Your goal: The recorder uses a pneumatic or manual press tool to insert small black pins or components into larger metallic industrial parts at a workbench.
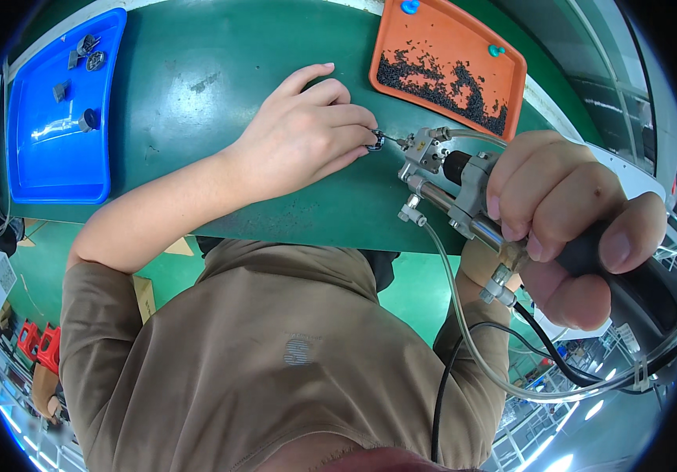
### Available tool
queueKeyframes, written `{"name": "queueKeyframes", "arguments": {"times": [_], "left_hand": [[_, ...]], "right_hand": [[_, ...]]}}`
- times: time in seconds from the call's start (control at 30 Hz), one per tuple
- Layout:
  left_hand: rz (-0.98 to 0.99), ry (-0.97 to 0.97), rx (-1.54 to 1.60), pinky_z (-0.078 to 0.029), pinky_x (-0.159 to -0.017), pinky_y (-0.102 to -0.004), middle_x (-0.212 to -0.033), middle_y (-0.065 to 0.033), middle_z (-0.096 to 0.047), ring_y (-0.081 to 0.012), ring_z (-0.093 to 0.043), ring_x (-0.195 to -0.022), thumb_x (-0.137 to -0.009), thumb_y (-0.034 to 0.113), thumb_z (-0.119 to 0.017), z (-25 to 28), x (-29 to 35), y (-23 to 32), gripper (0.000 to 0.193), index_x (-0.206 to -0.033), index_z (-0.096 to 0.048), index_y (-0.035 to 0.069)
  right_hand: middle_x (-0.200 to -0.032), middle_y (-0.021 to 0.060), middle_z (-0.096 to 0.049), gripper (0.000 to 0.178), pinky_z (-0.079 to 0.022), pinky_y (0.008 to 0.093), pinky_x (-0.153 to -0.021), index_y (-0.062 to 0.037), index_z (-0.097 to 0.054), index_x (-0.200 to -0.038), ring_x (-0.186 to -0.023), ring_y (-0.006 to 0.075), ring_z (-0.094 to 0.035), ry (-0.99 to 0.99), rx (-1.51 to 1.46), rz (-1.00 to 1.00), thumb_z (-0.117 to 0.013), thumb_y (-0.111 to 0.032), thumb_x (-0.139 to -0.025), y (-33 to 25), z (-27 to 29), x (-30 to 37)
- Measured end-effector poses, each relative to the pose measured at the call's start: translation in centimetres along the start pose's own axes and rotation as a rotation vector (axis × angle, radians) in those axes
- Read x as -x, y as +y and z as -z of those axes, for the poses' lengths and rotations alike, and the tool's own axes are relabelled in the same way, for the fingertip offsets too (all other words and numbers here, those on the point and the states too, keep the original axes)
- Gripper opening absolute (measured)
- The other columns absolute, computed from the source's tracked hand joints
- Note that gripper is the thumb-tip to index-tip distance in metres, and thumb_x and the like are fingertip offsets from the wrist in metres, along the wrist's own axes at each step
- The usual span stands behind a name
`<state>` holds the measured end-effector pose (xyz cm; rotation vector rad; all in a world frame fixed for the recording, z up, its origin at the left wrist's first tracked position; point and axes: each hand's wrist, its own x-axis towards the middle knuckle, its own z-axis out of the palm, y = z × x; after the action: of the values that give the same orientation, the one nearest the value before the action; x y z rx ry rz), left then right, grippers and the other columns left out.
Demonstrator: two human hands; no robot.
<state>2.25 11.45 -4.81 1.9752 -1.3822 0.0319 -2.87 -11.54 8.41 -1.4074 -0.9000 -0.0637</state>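
My left hand (299,130) rests on the green bench top, with its thumb and fingers closed on a small dark round part (374,141). Much of that part is hidden by the fingertips. My right hand (570,212) is wrapped round a pistol-grip tool (433,153) with a black handle, a metal valve-like body and attached hoses. The tool's thin needle-like tip points left and reaches the part's right side; whether they touch is too small to tell.
An orange tray (518,94) with many tiny black pieces, a blue piece and a green piece lies at the far right. On the left, a blue tray (28,149) holds several small grey parts. A clear hose (458,307) and a black cable (441,393) hang near my right arm.
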Motion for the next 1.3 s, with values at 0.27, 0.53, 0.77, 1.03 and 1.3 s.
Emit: {"name": "queueKeyframes", "arguments": {"times": [0.27,0.53,0.77,1.03,1.3], "left_hand": [[-0.019,0.026,0.018,-0.043,-0.109,-0.0489,-0.107,0.0025,-0.072,-0.0196,-0.061,-0.096,-0.079,0.015,-0.078,0.0,-0.2,-0.4,0.014,-0.091,-0.076,0.010],[-0.050,0.036,0.009,-0.045,-0.106,-0.0431,-0.103,0.0025,-0.071,-0.0196,-0.061,-0.093,-0.082,0.018,-0.076,0.3,0.6,-0.6,0.012,-0.091,-0.076,0.011],[-0.094,0.041,0.051,-0.045,-0.106,-0.0442,-0.107,0.0014,-0.072,-0.0213,-0.060,-0.096,-0.080,0.016,-0.078,-0.2,0.2,-0.9,0.015,-0.094,-0.077,0.011],[-0.097,0.043,0.081,-0.045,-0.106,-0.0435,-0.105,0.0022,-0.073,-0.0198,-0.060,-0.096,-0.082,0.018,-0.078,-0.5,0.4,-1.3,0.014,-0.094,-0.077,0.011],[-0.096,0.033,0.092,-0.046,-0.105,-0.0424,-0.105,0.0030,-0.072,-0.0190,-0.061,-0.095,-0.083,0.019,-0.077,-0.6,0.4,-1.2,0.012,-0.092,-0.076,0.011]], "right_hand": [[-0.074,-0.0002,-0.053,0.025,-0.046,0.0325,-0.055,-0.0162,-0.046,-0.115,-0.058,0.0147,-0.052,0.046,0.004,-0.061,-0.059,-0.033,-0.102,0.1,-0.4,-0.8],[-0.070,0.0037,-0.050,0.022,-0.042,0.0350,-0.055,-0.0127,-0.045,-0.103,-0.057,0.0178,-0.050,0.269,0.052,-0.115,-0.064,-0.023,-0.098,-0.7,-2.8,-0.9],[-0.076,-0.0010,-0.054,0.033,-0.044,0.0303,-0.058,-0.0161,-0.051,-0.125,-0.062,0.0127,-0.053,0.156,0.081,-0.014,-0.062,-0.036,-0.101,-3.6,-1.2,0.0],[-0.079,-0.0007,-0.054,0.034,-0.042,0.0306,-0.059,-0.0171,-0.051,-0.126,-0.064,0.0133,-0.053,0.176,0.048,-0.052,-0.060,-0.040,-0.102,-3.1,-1.2,0.4],[-0.080,-0.0019,-0.055,0.034,-0.043,0.0296,-0.059,-0.0186,-0.050,-0.122,-0.064,0.0125,-0.054,0.128,-0.003,-0.016,-0.062,-0.043,-0.101,-1.6,-1.7,0.4]]}}
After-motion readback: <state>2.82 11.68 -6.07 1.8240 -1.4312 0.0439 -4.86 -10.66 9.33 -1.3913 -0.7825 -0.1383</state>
